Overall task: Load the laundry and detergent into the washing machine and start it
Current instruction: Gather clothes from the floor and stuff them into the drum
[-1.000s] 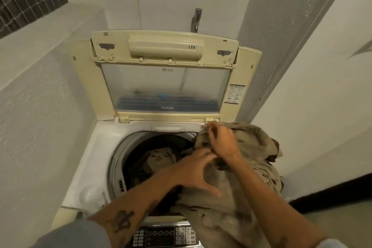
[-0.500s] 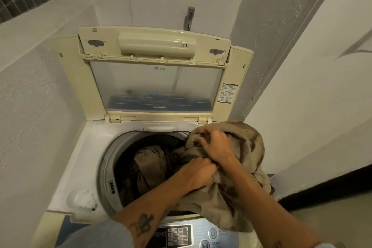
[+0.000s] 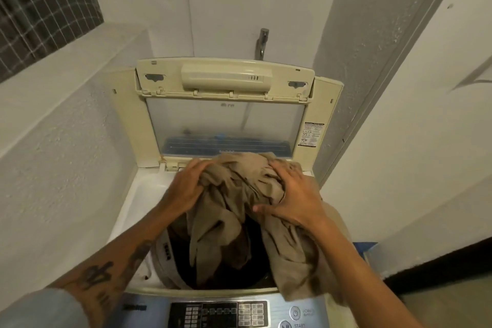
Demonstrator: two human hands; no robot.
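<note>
A top-loading washing machine stands in front of me with its lid raised against the back wall. A bunched beige garment hangs over the dark drum opening, and part of it drapes over the machine's right rim. My left hand grips the bundle from its left side. My right hand clasps it from the right, thumb pressed into the cloth. The control panel runs along the near edge. No detergent is in view.
White walls close in on the left and right of the machine. A metal tap sticks out of the back wall above the lid. A meshed window sits at the upper left. A black skirting strip runs low on the right.
Both hands have lifted the beige garment up off the right rim and gathered it over the drum. My left hand moved to the bundle's left side, and my right hand to its right.
</note>
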